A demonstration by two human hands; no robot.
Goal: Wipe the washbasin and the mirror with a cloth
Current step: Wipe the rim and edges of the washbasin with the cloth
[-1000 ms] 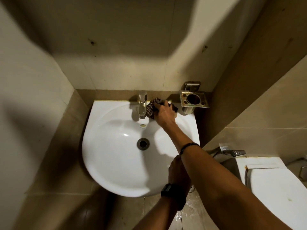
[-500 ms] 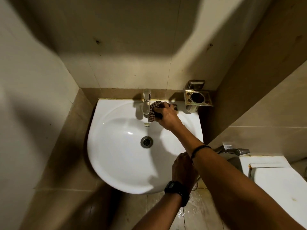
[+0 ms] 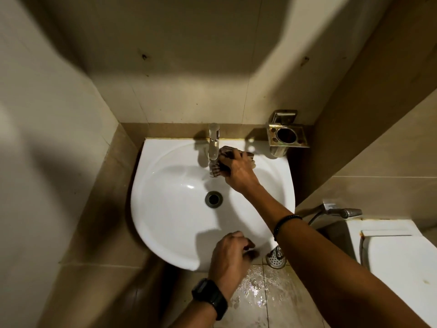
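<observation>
Right hand [image 3: 238, 172] fingers clamp the cloth [image 3: 223, 154] against the tap [image 3: 213, 147]; left hand [image 3: 230, 255] curls at the washbasin [image 3: 165, 216] front rim, grip unclear.

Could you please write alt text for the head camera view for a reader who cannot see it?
From above, a person's right hand holds a dark cloth against the tap at the back of a white basin, while the left hand holds its front rim. A metal holder hangs on the wall at right; a toilet shows at lower right.
</observation>
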